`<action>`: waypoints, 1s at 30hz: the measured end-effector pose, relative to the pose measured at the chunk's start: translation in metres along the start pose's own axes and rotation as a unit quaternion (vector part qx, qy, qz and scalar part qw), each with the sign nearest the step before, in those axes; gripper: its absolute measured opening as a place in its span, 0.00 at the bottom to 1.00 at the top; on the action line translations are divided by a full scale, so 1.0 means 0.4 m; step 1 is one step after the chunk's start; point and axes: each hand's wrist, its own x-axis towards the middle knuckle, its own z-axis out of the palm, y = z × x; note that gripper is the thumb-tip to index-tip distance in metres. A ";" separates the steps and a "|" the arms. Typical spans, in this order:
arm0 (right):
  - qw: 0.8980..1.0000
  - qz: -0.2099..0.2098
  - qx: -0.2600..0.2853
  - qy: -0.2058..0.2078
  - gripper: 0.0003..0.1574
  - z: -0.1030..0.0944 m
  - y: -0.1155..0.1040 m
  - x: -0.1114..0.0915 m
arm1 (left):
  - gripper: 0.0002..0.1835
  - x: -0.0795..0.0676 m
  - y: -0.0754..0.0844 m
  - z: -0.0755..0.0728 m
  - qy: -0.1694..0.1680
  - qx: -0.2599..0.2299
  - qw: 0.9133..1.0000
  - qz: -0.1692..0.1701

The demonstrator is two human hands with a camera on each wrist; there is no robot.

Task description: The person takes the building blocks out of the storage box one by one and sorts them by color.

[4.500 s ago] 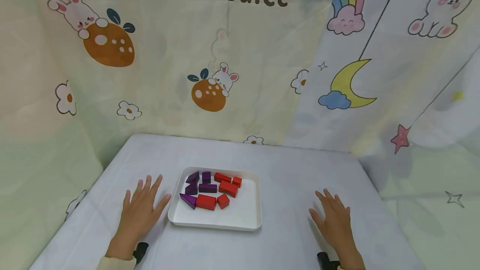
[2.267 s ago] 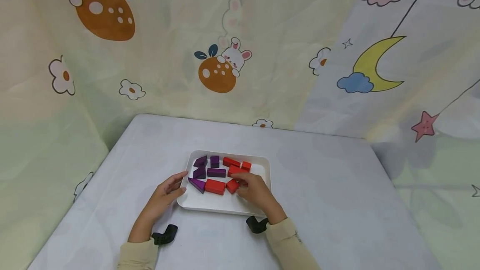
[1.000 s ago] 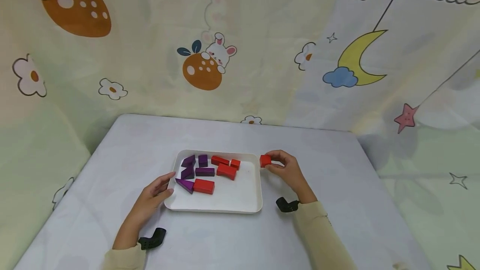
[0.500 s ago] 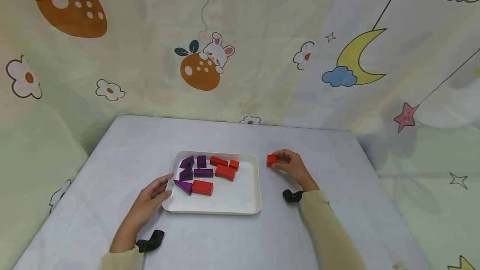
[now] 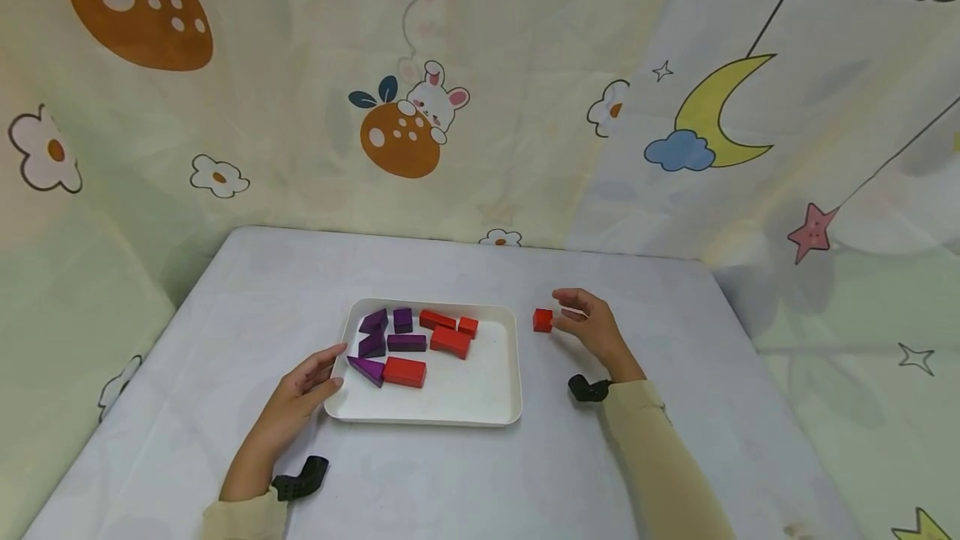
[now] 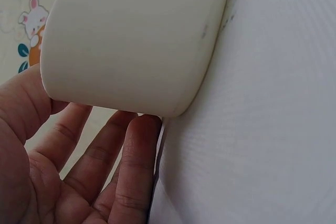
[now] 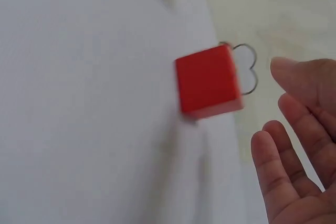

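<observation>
My left hand [image 5: 300,394] holds the left rim of a white tray [image 5: 472,415]; in the left wrist view the thumb laps over the rim of the tray [image 6: 131,45] and the fingers lie against its outer side. On the cloth right of the tray sits a red cube [image 5: 542,321]. Just beside it is my right hand [image 5: 596,332], fingers parted and holding nothing; the right wrist view shows a gap between the fingers and the cube [image 7: 207,82]. Inside the tray are purple blocks [image 5: 407,343], one a pointed wedge [image 5: 367,370], and red blocks [image 5: 405,372] of several sizes.
A white cloth covers the table [image 5: 420,482]. Behind it hangs a printed curtain [image 5: 510,107] with rabbits, fruit and a moon. Black wrist cameras [image 5: 302,478] sit on both wrists.
The right hand reached into the tray, carried the red cube out to the right, set it on the cloth and let go. The left hand came to the tray's left edge and stays there.
</observation>
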 end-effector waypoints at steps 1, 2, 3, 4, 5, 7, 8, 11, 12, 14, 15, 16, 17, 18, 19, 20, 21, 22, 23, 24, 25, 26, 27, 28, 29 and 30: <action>1.000 -0.010 -0.001 0.005 0.30 0.002 -0.008 0.000 | 0.29 0.000 0.001 -0.001 -0.001 -0.002 1.000 0.003; 1.000 -0.018 -0.002 0.009 0.30 0.005 -0.018 -0.002 | 0.29 -0.001 0.002 -0.002 -0.003 -0.004 1.000 0.004; 1.000 -0.024 -0.001 0.012 0.29 0.010 -0.028 -0.003 | 0.29 -0.001 0.003 -0.002 -0.003 -0.008 1.000 0.006; 0.999 -0.029 -0.002 0.013 0.29 0.016 -0.038 -0.004 | 0.29 -0.001 0.004 -0.002 -0.004 -0.010 1.000 0.008; 0.999 -0.033 0.000 0.013 0.29 0.024 -0.050 -0.005 | 0.29 -0.002 0.004 -0.002 -0.004 -0.012 1.000 0.009; 0.999 -0.037 0.003 0.012 0.27 0.043 -0.071 -0.004 | 0.29 -0.001 0.004 -0.002 -0.004 -0.017 1.000 0.011; 0.999 -0.038 0.006 0.011 0.27 0.054 -0.081 -0.003 | 0.29 -0.001 0.004 -0.001 -0.003 -0.018 1.000 0.012; 0.999 -0.033 0.015 0.007 0.25 0.090 -0.106 -0.001 | 0.29 0.000 0.003 0.000 -0.002 -0.020 1.000 0.013; 0.999 -0.032 0.016 0.005 0.25 0.103 -0.111 0.000 | 0.29 0.000 0.003 0.000 -0.002 -0.020 1.000 0.013; 0.999 -0.027 0.019 0.004 0.24 0.130 -0.121 0.001 | 0.29 0.000 0.002 0.000 -0.002 -0.020 1.000 0.013; 0.999 -0.026 0.020 0.002 0.24 0.144 -0.124 0.002 | 0.29 -0.001 0.002 0.000 -0.002 -0.018 1.000 0.012; 0.999 -0.026 0.022 0.000 0.24 0.158 -0.128 0.003 | 0.29 -0.001 0.002 0.000 -0.002 -0.017 1.000 0.011; 0.999 -0.027 0.027 -0.002 0.24 0.171 -0.131 0.004 | 0.29 -0.002 0.002 0.000 -0.002 -0.015 1.000 0.011; 0.999 -0.027 0.036 -0.004 0.23 0.185 -0.136 0.005 | 0.29 -0.003 0.002 0.000 -0.001 -0.015 1.000 0.010; 0.999 -0.026 0.040 -0.006 0.23 0.199 -0.141 0.007 | 0.29 -0.005 0.002 -0.001 -0.001 -0.014 1.000 0.010; 0.999 -0.026 0.045 -0.008 0.23 0.213 -0.146 0.008 | 0.29 -0.006 0.002 -0.002 -0.001 -0.014 1.000 0.011; 0.998 -0.025 0.049 -0.012 0.23 0.226 -0.152 0.009 | 0.29 -0.007 0.002 -0.002 -0.001 -0.016 1.000 0.012; 0.998 -0.023 0.054 -0.014 0.22 0.238 -0.158 0.009 | 0.29 -0.008 0.001 -0.002 -0.001 -0.019 1.000 0.014; 0.998 -0.020 0.056 -0.017 0.22 0.249 -0.164 0.009 | 0.29 -0.009 0.001 -0.002 -0.001 -0.021 1.000 0.016; 0.998 -0.015 0.055 -0.019 0.22 0.259 -0.169 0.009 | 0.29 -0.009 0.001 -0.002 -0.001 -0.024 1.000 0.018; 0.998 -0.007 0.054 -0.022 0.21 0.268 -0.174 0.009 | 0.29 -0.009 0.000 -0.002 -0.002 -0.025 0.999 0.020; 0.998 -0.001 0.052 -0.026 0.21 0.276 -0.176 0.009 | 0.29 -0.009 -0.001 -0.002 -0.003 -0.027 0.999 0.023; 0.998 0.006 0.046 -0.029 0.21 0.283 -0.177 0.009 | 0.29 -0.008 -0.002 -0.001 -0.003 -0.028 0.999 0.025; 0.999 0.012 0.041 -0.032 0.21 0.290 -0.177 0.010 | 0.29 -0.007 -0.003 -0.001 -0.003 -0.029 0.999 0.028; 0.999 0.020 0.033 -0.033 0.20 0.296 -0.176 0.011 | 0.28 -0.005 -0.004 -0.001 -0.004 -0.030 0.999 0.030; 0.999 0.028 0.027 -0.034 0.20 0.301 -0.173 0.013 | 0.28 -0.004 -0.005 -0.001 -0.005 -0.030 0.999 0.031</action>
